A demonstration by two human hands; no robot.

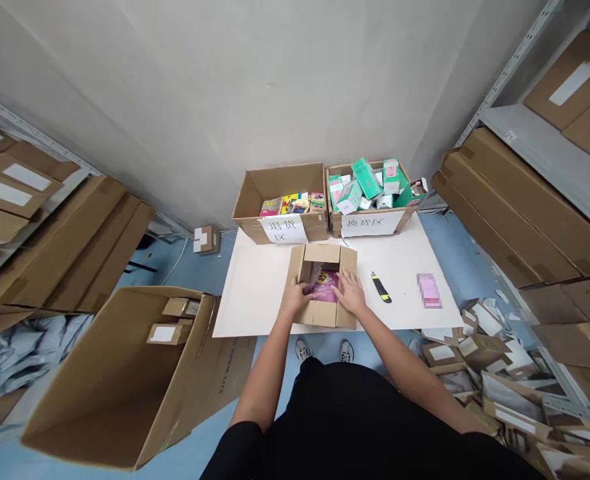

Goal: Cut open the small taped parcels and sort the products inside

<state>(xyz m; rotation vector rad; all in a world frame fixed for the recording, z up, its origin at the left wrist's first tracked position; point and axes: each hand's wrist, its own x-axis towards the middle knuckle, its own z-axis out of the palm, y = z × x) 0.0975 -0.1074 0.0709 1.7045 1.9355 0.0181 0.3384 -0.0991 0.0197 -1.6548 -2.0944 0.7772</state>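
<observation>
My left hand lies over the left side of the open brown cardboard carton; whether its fingers clasp anything I cannot tell. Inside the carton, between my hands and about equally near both, sits a shiny purple printed packet, its long axis unclear beneath the carton's near flap, which partly blocks it. My right hand is spread, unclenched, on the carton's right side. Right of the carton lie a black-and-yellow utility knife and a blurred pink rectangle, both clear of my fingers

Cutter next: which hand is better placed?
Right, I'd say. The right hand is on the right side of the carton, nearer the cutter. The left hand is on the left side, so it would probably reach across.
</observation>
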